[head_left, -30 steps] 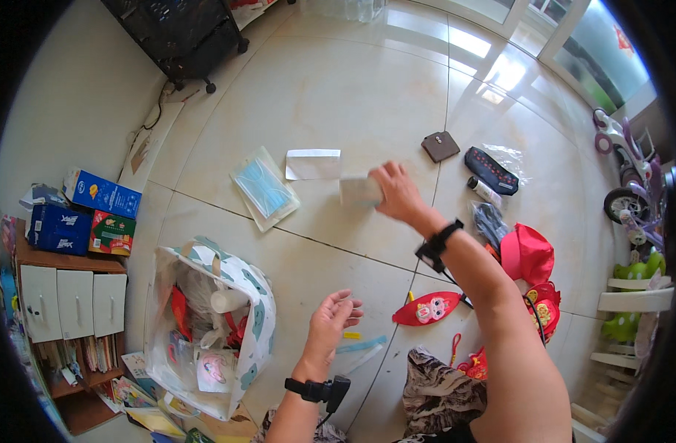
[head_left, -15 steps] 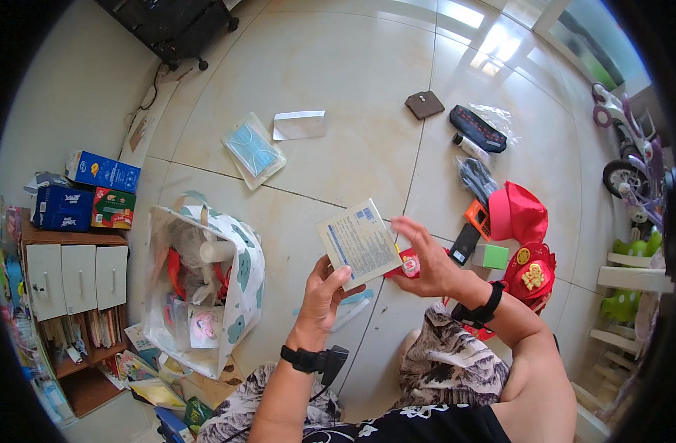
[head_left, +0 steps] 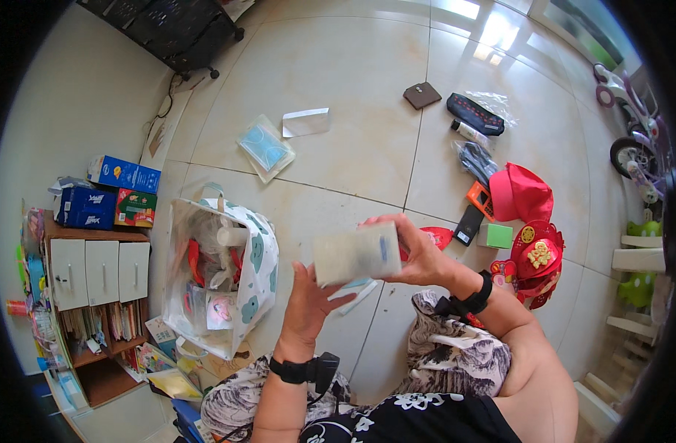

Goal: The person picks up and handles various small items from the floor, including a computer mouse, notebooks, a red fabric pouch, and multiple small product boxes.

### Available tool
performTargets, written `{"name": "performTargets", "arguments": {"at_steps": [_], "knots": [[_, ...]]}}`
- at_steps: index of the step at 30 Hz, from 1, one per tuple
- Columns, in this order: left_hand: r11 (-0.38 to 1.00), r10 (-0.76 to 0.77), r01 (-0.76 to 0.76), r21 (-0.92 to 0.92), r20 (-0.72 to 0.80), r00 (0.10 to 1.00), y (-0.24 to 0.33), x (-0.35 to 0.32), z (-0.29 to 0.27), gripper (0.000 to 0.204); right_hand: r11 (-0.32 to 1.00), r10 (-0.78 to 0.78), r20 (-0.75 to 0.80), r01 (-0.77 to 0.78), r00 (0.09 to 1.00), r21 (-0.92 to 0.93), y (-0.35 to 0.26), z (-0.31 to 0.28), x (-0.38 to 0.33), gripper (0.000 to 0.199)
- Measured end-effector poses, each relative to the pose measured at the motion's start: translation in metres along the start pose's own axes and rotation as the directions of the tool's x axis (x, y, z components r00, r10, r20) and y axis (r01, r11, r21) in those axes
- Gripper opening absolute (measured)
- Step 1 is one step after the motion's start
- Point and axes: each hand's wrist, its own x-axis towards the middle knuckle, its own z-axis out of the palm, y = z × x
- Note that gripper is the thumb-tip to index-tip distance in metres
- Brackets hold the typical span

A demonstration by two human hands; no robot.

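A pale cream cardboard box [head_left: 356, 255], blurred by motion, is held up above the floor. My right hand [head_left: 415, 251] grips its right end, fingers behind it. At the box's lower left corner is my left hand [head_left: 310, 299], its thumb and fingers spread; whether it touches the box I cannot tell. Behind my right hand lies something red [head_left: 435, 236], partly covered. On the floor below the box are pale blue and white strips [head_left: 359, 295], mostly hidden by it.
To the left stands a cloud-patterned clear bag [head_left: 260, 255] with mixed things inside. Packaged blue masks [head_left: 266, 149] and a folded white paper [head_left: 306, 122] lie ahead. Right are a brown wallet [head_left: 422, 95], dark pouch [head_left: 474, 114], black phone [head_left: 468, 225], green-white box [head_left: 495, 236] and red cap [head_left: 521, 193].
The box has turned, its printed face no longer readable. My right hand has closed on its right end, while my left hand has loosened its hold and spread its fingers.
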Motion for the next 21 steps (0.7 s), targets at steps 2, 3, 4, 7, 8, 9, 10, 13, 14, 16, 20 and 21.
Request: {"name": "performTargets", "arguments": {"at_steps": [2,3,4,7,8,9,10,13,14,16,20,21], "knots": [[0.976,-0.012,0.015,-0.218,0.016,1.000,0.004,0.000,-0.003,0.063,0.972,-0.142,0.099,0.157,0.985,-0.176,-0.005,0.002,0.009,0.062],[0.976,-0.009,0.011,-0.218,0.013,1.000,0.005,-0.001,-0.003,0.063,0.928,-0.154,0.091,0.175,0.984,-0.330,-0.007,0.005,0.011,0.062],[0.984,0.110,-0.112,-0.139,-0.023,0.994,0.007,0.000,0.002,0.058,0.857,-0.164,0.080,0.182,0.983,-0.482,-0.008,0.005,0.010,0.063],[0.955,0.252,-0.262,-0.141,-0.085,0.964,0.007,-0.002,0.021,0.052,0.962,0.137,-0.204,-0.179,0.969,-0.205,0.003,0.006,-0.002,0.061],[0.933,0.346,-0.354,-0.063,-0.112,0.932,0.004,-0.002,0.024,0.055,0.878,0.353,-0.205,-0.247,0.913,0.409,0.008,0.009,-0.004,0.050],[0.898,0.437,-0.439,0.017,-0.130,0.890,0.003,-0.003,0.026,0.058,0.880,0.351,-0.210,-0.245,0.913,0.406,0.011,0.007,-0.008,0.050],[0.878,0.478,-0.470,0.087,-0.136,0.868,0.002,-0.003,0.023,0.067,0.784,0.450,-0.134,-0.318,0.883,0.533,0.007,0.006,-0.009,0.047],[0.826,0.563,-0.542,0.157,-0.173,0.808,-0.007,-0.002,0.027,0.067,0.523,0.597,0.053,-0.439,0.800,0.731,-0.005,0.008,-0.007,0.051],[0.827,0.561,-0.540,0.158,-0.172,0.810,-0.011,-0.002,0.029,0.067,0.591,0.581,0.056,-0.468,0.812,0.658,-0.011,0.011,-0.004,0.054],[0.814,0.578,-0.541,0.213,-0.205,0.790,-0.018,-0.001,0.032,0.064,0.615,0.601,0.037,-0.491,0.799,0.617,-0.008,0.014,-0.004,0.062],[0.845,0.531,-0.490,0.217,-0.226,0.817,-0.023,-0.005,0.034,0.059,0.625,0.628,0.019,-0.518,0.778,0.584,-0.002,0.006,-0.007,0.063],[0.838,0.541,-0.497,0.226,-0.218,0.812,-0.023,-0.005,0.032,0.057,0.621,0.630,0.021,-0.520,0.776,0.587,-0.001,0.005,-0.007,0.063]]}}
